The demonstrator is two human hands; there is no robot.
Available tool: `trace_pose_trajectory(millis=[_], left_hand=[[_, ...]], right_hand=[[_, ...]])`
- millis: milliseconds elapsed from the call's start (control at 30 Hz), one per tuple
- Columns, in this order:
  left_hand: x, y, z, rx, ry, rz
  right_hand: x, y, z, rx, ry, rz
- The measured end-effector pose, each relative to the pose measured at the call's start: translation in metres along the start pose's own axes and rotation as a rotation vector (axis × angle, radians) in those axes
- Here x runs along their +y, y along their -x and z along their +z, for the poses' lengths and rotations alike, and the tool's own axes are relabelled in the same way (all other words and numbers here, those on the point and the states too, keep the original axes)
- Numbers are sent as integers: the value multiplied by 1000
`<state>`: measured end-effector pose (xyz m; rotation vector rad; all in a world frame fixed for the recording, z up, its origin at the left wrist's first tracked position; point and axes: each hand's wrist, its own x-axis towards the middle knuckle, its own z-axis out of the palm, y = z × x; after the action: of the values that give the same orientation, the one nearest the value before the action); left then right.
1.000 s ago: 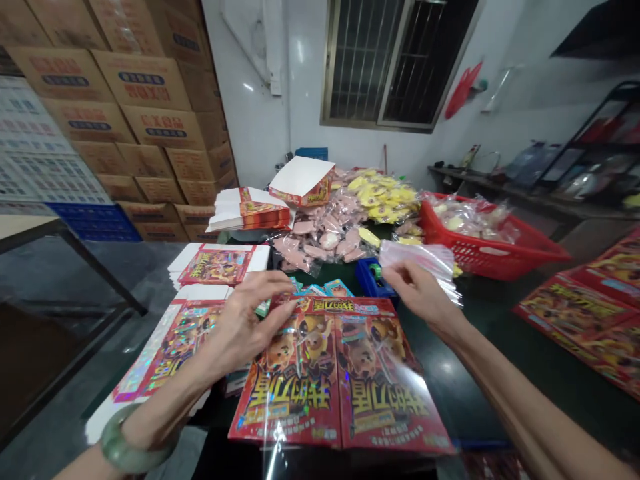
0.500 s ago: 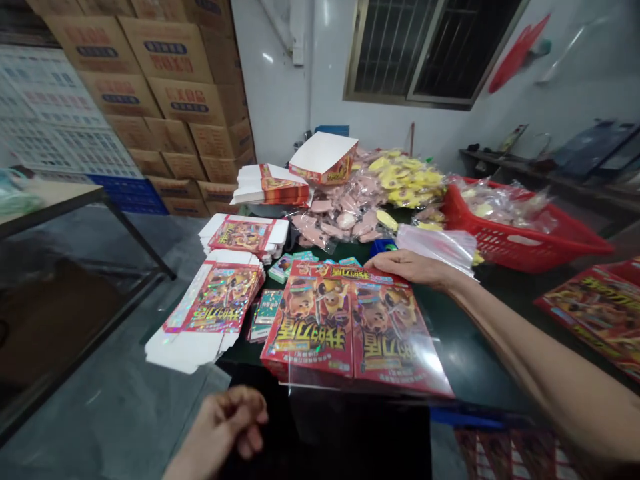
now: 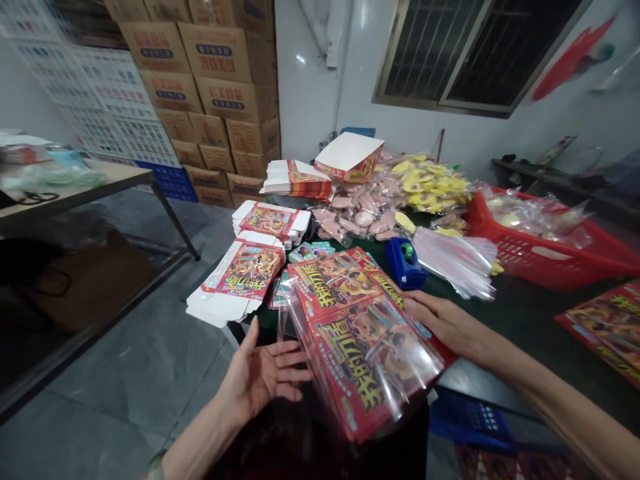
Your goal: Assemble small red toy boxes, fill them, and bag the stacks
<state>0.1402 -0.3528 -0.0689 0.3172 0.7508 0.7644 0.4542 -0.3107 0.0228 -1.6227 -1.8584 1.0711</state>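
Note:
Two red printed boxes (image 3: 367, 333) lie side by side in a clear plastic bag, turned at a slant over the table's near edge. My right hand (image 3: 440, 323) grips their right side; some of its fingers are hidden. At the boxes' left side my left hand (image 3: 267, 373) is open, palm up, fingers spread close to the loose end of the bag. Flattened red-and-white cartons (image 3: 245, 277) are stacked to the left. Partly hidden by the boxes are small green cards (image 3: 311, 251). Beyond them stands a blue tape dispenser (image 3: 405, 263).
Clear plastic bags (image 3: 457, 261) lie behind my right hand. Pink wrapped pieces (image 3: 357, 210) and yellow ones (image 3: 434, 183) are heaped at the back. A red basket (image 3: 550, 257) stands at right, near another red box (image 3: 605, 327). Brown cartons (image 3: 227, 100) are stacked by the wall.
The bagged boxes have turned and come toward me, with my right hand still on them. My left hand has opened from a loose curl and moved up beside them. The view has swung left.

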Motion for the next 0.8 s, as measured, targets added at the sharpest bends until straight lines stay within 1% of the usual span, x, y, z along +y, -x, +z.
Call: trace_pose_trajectory(millis=[33,100,133,200,267,300,367,433,467,533,567,633,667,700,733,767,800], left_hand=[[5,8,1,55,-100,38],[10,21,6,173,-350,158],[10,24,9,204,-464,222],[7,26,16,195,-623,314],[4,24,18,183,-698,381],[4,23,18,192,-716,408],[8,21,12,212,-692,437],[19,21,3,199,-610,451],[25,20,-2,188,-575,457],[38,19,-13,182,-542,467],[43,17,-18,184,-536,463],[46,13,-32,200,-514,439],[43,12,-40,222,-486,431],[37,11,-48,249,-449,421],[28,11,-55,278,-407,401],[16,11,-62,300,-365,368],[2,12,-65,312,-330,322]], right_hand=[[1,4,4,19,14,2],[5,7,8,37,63,-8],[6,7,8,44,104,-13],[5,5,5,76,238,-16],[-3,1,1,122,389,-54],[-10,-2,0,144,442,-104],[-32,-12,1,161,482,-248],[-60,-32,11,132,479,-413],[-74,-46,18,89,482,-486],[-97,-76,35,-40,521,-605],[-106,-91,43,-134,550,-629],[-116,-116,57,-395,588,-618],[-118,-125,62,-509,591,-592],[-117,-132,65,-591,584,-569],[-115,-136,68,-628,574,-553],[-112,-138,69,-620,572,-549],[-109,-139,70,-583,579,-561]])
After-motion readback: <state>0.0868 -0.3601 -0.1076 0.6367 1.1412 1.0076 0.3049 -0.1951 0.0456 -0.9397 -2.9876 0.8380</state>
